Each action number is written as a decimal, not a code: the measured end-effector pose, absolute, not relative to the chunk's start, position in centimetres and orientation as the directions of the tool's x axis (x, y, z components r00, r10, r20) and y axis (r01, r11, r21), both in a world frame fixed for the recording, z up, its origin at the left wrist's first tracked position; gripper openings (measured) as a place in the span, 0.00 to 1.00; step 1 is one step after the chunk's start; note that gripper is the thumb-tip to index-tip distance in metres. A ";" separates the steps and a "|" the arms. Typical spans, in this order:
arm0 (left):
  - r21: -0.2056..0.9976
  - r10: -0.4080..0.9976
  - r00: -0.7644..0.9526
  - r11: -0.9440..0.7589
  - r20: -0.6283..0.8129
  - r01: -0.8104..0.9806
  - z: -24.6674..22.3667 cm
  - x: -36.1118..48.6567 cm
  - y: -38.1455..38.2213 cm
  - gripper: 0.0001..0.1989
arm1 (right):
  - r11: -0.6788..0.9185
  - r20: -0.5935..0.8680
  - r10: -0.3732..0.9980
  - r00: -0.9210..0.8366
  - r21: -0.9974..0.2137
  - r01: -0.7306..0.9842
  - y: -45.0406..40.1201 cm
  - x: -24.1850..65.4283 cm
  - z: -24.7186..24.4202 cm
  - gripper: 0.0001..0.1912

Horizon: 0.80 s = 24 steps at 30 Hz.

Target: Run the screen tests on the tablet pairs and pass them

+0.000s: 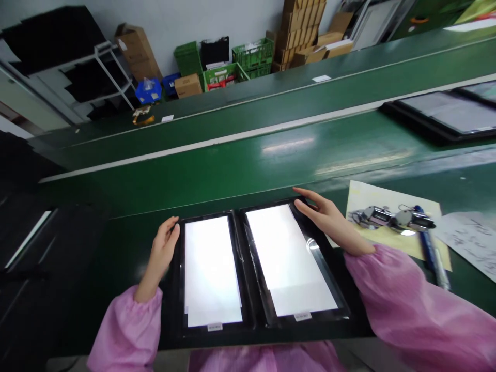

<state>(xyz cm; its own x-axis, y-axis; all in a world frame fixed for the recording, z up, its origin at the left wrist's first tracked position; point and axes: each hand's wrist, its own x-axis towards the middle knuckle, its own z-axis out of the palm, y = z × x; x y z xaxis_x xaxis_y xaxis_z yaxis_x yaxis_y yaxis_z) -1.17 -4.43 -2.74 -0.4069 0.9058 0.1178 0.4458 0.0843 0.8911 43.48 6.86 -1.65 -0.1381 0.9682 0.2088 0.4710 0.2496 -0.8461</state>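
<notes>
In front of me on the green bench lies a black tray with two side-by-side recesses. Its left recess holds a flat panel with a white face, its right recess a second white-faced panel. Each has a small label at its lower edge. My left hand is closed on the tray's upper left edge, thumb on top. At the upper right corner, my right hand grips the tray edge, thumb above and forefinger stretched along the far side. Some fingers of both hands are hidden.
To the right, shiny metal devices rest on yellow paper near a blue pen-like tool and a handwritten sheet. Another black tray lies at the far right. Dark stacked material stands at left.
</notes>
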 end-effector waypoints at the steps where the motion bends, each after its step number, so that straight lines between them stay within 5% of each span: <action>1: 0.912 0.906 -0.412 0.085 0.097 0.402 -2.9 -0.9 -3.6 0.25 | 0.207 0.170 0.978 -0.124 -0.882 0.424 7.1 43.4 -2.0 0.29; 9: 0.980 0.890 -0.453 0.046 0.047 0.192 -2.8 0.7 -2.1 0.23 | 0.074 0.054 0.991 -0.126 -0.985 0.154 6.7 43.5 -2.7 0.28; 24: 0.944 0.969 -0.248 0.070 0.013 0.323 -1.5 0.2 -3.2 0.40 | 0.074 0.038 0.971 -0.237 -0.987 0.143 6.2 44.0 -1.8 0.35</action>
